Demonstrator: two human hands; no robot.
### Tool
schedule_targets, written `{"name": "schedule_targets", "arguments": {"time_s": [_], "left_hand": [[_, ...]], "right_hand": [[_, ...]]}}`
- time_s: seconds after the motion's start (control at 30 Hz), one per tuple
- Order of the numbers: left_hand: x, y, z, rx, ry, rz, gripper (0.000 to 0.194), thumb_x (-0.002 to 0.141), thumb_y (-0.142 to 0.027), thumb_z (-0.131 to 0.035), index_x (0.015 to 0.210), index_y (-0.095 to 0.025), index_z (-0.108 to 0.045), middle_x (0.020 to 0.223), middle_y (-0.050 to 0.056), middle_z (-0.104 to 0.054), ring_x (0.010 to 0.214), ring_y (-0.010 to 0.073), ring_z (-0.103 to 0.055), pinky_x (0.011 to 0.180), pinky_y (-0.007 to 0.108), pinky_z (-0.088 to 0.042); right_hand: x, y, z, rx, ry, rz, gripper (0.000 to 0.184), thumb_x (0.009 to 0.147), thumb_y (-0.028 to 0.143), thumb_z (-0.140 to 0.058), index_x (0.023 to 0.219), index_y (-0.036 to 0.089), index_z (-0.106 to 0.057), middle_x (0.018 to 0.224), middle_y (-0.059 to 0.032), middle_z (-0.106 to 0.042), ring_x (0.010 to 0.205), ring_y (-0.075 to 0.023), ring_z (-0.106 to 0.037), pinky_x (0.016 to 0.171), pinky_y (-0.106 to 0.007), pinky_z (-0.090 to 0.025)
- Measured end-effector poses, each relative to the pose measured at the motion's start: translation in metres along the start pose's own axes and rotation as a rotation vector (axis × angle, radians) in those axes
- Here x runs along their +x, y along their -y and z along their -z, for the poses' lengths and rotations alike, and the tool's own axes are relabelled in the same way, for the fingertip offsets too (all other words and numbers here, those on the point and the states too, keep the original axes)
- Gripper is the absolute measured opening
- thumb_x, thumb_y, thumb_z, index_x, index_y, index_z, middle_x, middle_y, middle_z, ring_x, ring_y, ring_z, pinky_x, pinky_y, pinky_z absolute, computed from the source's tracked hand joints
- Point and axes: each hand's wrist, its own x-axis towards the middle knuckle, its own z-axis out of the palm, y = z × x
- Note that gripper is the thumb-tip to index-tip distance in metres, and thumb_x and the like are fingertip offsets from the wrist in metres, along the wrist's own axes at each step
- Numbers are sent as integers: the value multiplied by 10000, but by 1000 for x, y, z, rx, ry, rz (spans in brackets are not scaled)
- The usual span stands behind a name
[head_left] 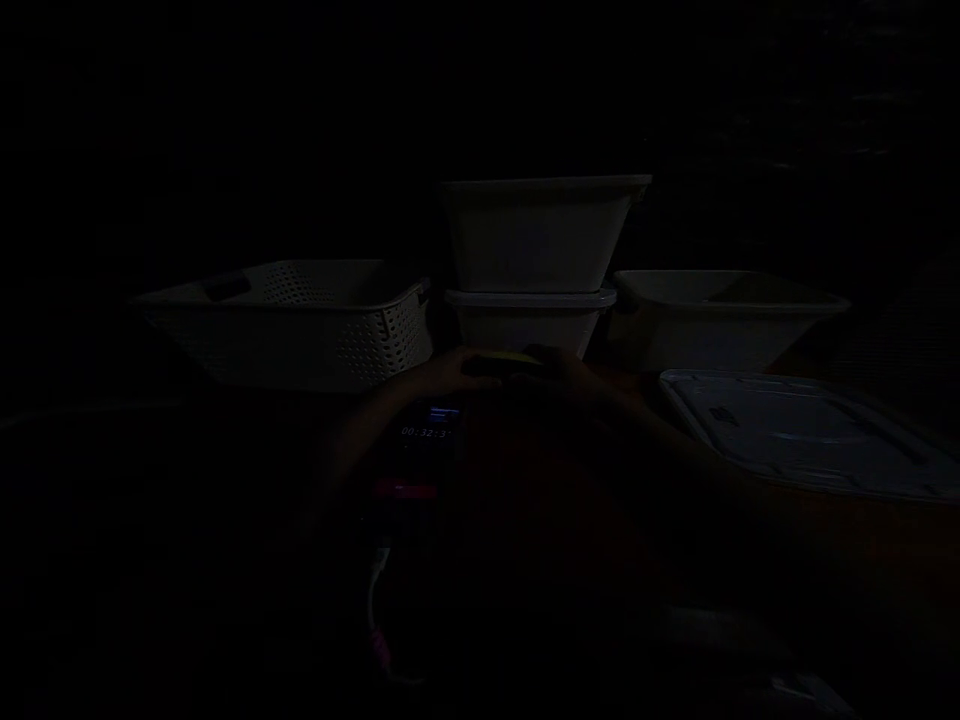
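Observation:
The view is very dark. My left hand (454, 372) and my right hand (564, 372) reach forward and are closed from both sides on a flat, dark object with a yellow-green upper edge (511, 356). Its kind cannot be made out. Behind the hands stands a light bin with a lid (525, 318), with an open-topped bin (536, 235) stacked on it. A phone (420, 460) showing a running timer lies below my left hand, close to that forearm.
On the left is a light perforated basket (300, 345). At the right, another light bin (705, 325) stands behind a loose plastic lid (817, 435) lying on the brown table (547, 500). A white cable (373, 595) runs from the phone toward me.

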Motion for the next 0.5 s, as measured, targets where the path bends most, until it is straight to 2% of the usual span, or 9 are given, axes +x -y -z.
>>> {"name": "schedule_targets", "arguments": {"time_s": [0.1,0.17,0.23,0.37,0.5], "left_hand": [[0,8,1,-27,-64,91,528,805,-513,-563,1225,-194,-549,1200,78,-612,1051,235,-585,877,331,-447],[-1,12,2,-90,-75,139,534,826,-547,-512,1231,-201,-546,1190,76,-618,1039,235,-588,857,318,-450],[-1,12,4,-173,-65,169,526,805,-552,-541,1196,-202,-570,1176,69,-627,1028,229,-593,844,301,-450],[1,7,4,-386,-20,323,503,760,-545,-602,1096,-171,-625,1055,91,-675,892,228,-638,757,313,-471],[6,9,2,-478,-53,353,419,745,-511,-638,976,-163,-673,1017,105,-687,875,238,-646,780,340,-469]], "right_hand": [[0,-11,-9,201,-48,-50,405,740,453,-649,989,136,-615,899,-94,-675,771,-187,-624,608,-260,-478],[1,-18,-16,331,-152,-106,439,714,466,-668,1019,154,-615,920,-94,-683,781,-192,-637,617,-273,-497],[3,-22,-21,414,-228,-140,479,662,468,-712,1017,159,-625,960,-92,-683,813,-198,-641,653,-291,-509],[6,-23,-22,462,-224,-179,432,635,463,-729,920,146,-661,889,-82,-692,757,-181,-634,653,-295,-504],[7,-20,-19,496,-198,-206,420,640,476,-719,890,141,-674,875,-83,-695,733,-173,-629,632,-286,-495]]}}
